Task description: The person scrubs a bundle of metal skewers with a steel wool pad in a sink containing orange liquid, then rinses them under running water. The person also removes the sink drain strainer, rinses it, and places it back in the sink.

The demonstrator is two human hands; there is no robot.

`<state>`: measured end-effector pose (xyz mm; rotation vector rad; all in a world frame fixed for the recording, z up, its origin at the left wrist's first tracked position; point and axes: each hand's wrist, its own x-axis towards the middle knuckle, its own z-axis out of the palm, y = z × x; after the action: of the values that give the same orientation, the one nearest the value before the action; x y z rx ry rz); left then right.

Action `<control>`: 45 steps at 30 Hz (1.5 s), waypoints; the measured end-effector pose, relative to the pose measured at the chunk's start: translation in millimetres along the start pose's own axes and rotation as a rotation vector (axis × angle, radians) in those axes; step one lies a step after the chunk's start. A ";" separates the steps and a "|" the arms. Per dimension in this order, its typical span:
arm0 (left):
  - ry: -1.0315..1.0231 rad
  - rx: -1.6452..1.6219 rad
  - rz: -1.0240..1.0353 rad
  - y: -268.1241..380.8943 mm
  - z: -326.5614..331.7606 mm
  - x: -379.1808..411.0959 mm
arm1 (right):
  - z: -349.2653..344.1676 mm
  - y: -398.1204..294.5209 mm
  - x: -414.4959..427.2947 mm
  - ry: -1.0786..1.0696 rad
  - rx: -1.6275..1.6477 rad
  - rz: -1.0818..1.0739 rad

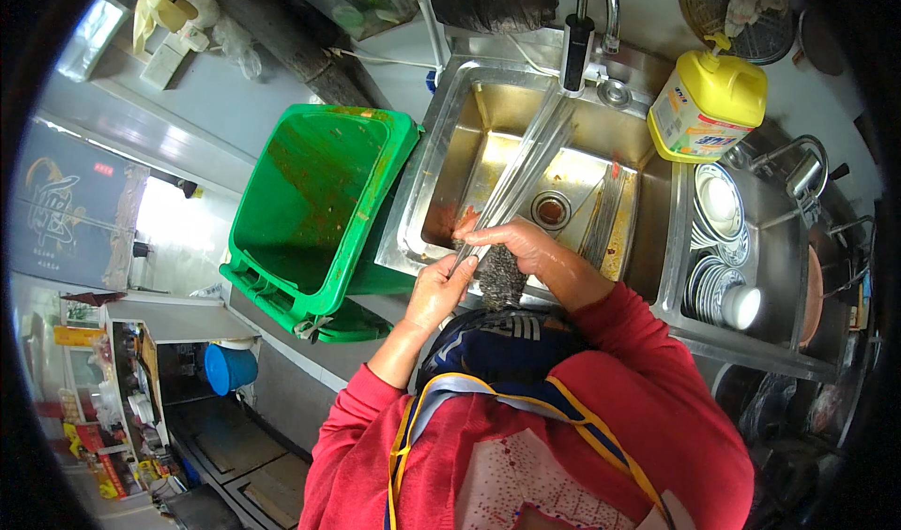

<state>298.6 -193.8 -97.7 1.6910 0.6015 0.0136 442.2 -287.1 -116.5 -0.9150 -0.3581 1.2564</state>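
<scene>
A bundle of long thin metal skewers slants over the left side of the stainless-steel sink, its far end below the faucet. My left hand grips the near end between thumb and fingers. Just beyond it, my right hand closes around the same bundle. Under my right hand shows a steel wool scrubber; whether the fingers hold it is hidden. A second bundle of skewers lies in the basin, right of the drain. Yellowish residue marks the sink floor.
Left of the sink stands an open green waste bin, stained inside. A yellow detergent jug with a pump sits at the back right. Stacked plates and bowls fill part of the adjoining sink. Farther left is a blue bucket.
</scene>
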 end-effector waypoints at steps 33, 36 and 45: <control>0.456 1.016 0.573 -11.2 -17.0 -0.3 | 3.2 -36.8 -10.4 0.053 -0.029 0.029; 0.391 1.155 0.504 -2.3 -16.1 -2.2 | -7.1 -21.1 7.6 0.099 -0.029 -0.052; -0.522 -0.515 -0.209 -1.9 -21.3 13.1 | -8.0 -36.5 4.0 -0.323 -0.296 -0.037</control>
<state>302.0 -169.0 -98.9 1.0640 0.3350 -0.3820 472.9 -287.6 -94.8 -0.9475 -0.8305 1.3398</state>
